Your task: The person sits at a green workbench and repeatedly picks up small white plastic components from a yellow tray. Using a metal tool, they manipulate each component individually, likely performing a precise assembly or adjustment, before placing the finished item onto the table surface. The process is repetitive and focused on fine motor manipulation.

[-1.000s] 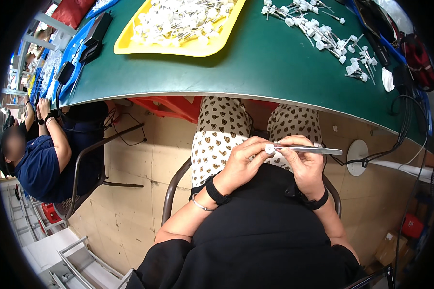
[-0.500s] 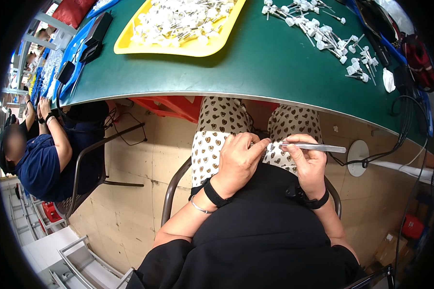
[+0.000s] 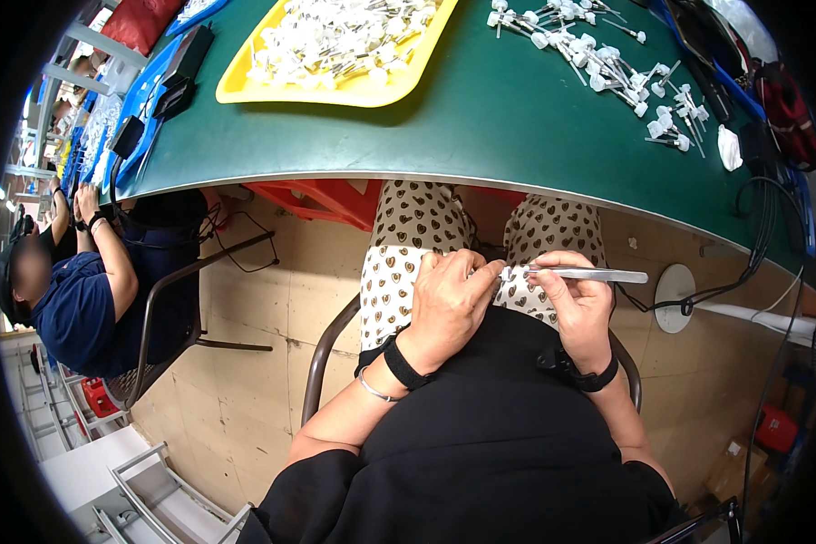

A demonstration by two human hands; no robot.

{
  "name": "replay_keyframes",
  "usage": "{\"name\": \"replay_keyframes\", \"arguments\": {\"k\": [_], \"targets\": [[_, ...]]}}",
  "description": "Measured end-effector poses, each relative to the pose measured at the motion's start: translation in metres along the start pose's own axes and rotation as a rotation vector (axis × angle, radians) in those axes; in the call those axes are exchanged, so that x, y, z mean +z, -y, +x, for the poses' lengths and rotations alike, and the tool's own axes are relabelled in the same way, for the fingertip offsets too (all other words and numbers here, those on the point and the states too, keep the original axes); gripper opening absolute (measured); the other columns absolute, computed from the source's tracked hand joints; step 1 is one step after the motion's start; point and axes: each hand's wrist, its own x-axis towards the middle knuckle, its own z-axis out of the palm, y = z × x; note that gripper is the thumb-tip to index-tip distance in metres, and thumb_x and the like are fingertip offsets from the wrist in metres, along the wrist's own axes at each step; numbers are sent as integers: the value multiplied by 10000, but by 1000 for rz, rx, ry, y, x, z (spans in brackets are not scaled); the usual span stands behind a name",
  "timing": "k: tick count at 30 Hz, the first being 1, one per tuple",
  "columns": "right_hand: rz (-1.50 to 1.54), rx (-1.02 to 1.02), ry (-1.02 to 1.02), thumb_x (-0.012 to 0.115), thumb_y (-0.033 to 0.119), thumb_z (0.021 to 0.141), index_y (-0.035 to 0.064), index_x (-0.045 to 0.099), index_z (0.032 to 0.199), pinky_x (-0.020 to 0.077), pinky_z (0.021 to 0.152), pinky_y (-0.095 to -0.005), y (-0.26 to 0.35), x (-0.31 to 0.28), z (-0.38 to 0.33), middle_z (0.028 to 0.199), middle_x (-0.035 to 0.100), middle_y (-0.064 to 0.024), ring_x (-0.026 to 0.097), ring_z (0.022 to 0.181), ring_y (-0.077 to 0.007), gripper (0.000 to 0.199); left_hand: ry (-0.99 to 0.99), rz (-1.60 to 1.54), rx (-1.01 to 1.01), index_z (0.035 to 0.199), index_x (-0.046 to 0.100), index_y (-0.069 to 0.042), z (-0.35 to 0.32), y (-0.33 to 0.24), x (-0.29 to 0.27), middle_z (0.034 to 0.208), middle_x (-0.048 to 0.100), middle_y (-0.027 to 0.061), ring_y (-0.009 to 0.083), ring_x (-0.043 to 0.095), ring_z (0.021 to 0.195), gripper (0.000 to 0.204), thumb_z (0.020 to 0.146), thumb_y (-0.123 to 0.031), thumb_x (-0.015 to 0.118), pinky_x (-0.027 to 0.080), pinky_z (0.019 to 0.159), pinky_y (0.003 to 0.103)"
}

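Above my lap, my left hand (image 3: 451, 301) is closed with thumb and fingertips pinching a small whitish part (image 3: 507, 273). Most of that part is hidden by the fingers, so its kind does not show clearly. My right hand (image 3: 578, 315) grips a pair of metal tweezers (image 3: 618, 276), whose broad end points right. The tweezers' tips meet or nearly meet the small part; at this size I cannot tell which. Beyond my knees, a yellow tray (image 3: 230, 89) on the table holds a heap of small white-headed pieces with thin metal stems.
The green table (image 3: 335, 145) has its near edge above my knees. More white-headed pieces (image 3: 607, 68) lie loose at its right, near cables (image 3: 760, 218) and a white crumpled item (image 3: 729, 149). Blue trays and a black device (image 3: 183, 68) stand left. A seated person (image 3: 82, 304) works at left.
Both hands stay almost in place over my lap, still holding the small part and the tweezers. The tweezers and right fingers shift very slightly; the view moves a little.
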Motion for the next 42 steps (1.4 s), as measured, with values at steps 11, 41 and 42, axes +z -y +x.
{"name": "replay_keyframes", "arguments": {"k": [11,41,42], "targets": [[59,-100,-85,649,46,982,-20,660,1103,558,801,-243,4,-6,-2,993,690,-67,678,884,-111,139,-193,-150,19,1031,739,-63,43,-7,-39,879,653,38,165,567,721,218,830,17,766,449,644,299],[134,-59,-79,680,50,955,-12,669,1074,513,767,-227,10,-2,-2,971,695,-45,646,855,-91,135,80,92,-2,996,683,-96,24,-18,-16,822,559,46,240,566,645,172,835,-109,744,475,599,357],[140,-50,-83,681,52,955,-12,669,1072,512,763,-226,11,-2,-2,972,695,-46,645,852,-90,134,76,91,2,988,685,-90,25,-19,-17,808,561,48,239,573,634,167,833,-91,747,470,589,356]]}}
